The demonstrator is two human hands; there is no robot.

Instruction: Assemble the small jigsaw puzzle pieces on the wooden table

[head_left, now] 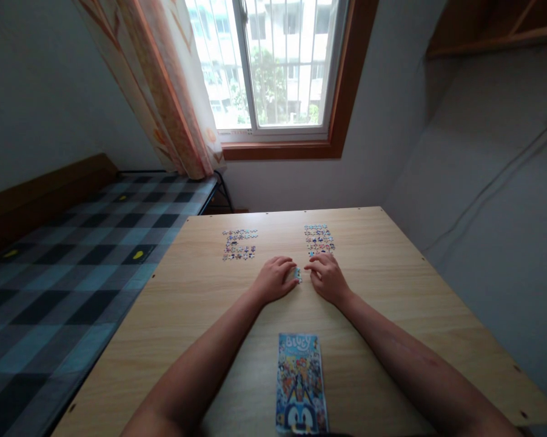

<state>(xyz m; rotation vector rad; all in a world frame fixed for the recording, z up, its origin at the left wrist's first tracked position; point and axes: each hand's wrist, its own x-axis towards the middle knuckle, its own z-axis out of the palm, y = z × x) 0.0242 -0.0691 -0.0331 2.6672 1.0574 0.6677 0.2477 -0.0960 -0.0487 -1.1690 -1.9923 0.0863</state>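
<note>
A small strip of joined jigsaw pieces (298, 275) lies on the wooden table, pale blue and green. My left hand (276, 280) rests at its left side, thumb and fingertips curled against the strip and steadying it. Just right of the strip is my right hand (328, 280), its fingers bent and thumb drawn in toward the index finger. Whatever is between those fingertips is too small to make out. Loose jigsaw pieces lie in rows beyond both hands: a left group (239, 246) and a right group (319, 238), which my right fingers partly cover.
A blue picture sheet (301, 382) lettered "Bluey" lies on the table (373, 352) between my forearms. To the left stands a bed (96, 243) with a checked cover. A curtained window (278, 67) is ahead, and a wooden shelf (496, 45) hangs upper right.
</note>
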